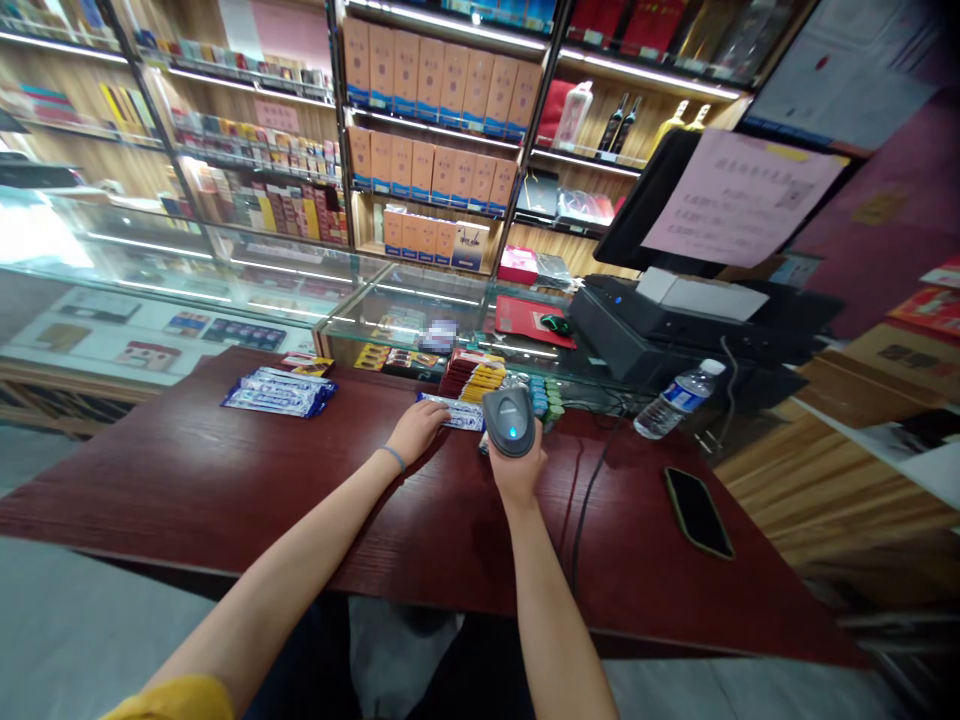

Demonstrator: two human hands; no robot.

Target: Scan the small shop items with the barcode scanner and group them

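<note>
My right hand [520, 478] is wrapped round a dark grey barcode scanner [510, 415], which has a blue light lit on its top. My left hand [420, 428], with a band at its wrist, has its fingers closed on the left end of a blue-and-white packet [463, 414] lying at the table's far side. Behind that packet are stacked red-and-yellow packets [480, 378]. Blue and green wrapped items [546, 395] stand partly hidden behind the scanner. To the left lies a pile of blue-and-white packets [276, 392].
A dark red table [300, 490] bears a phone [699, 512], a water bottle [679, 398] and a black cable [592, 480]. Glass display cases [420, 290] border its far side. A monitor with a pink sheet [742, 195] and a black machine [660, 325] stand at right.
</note>
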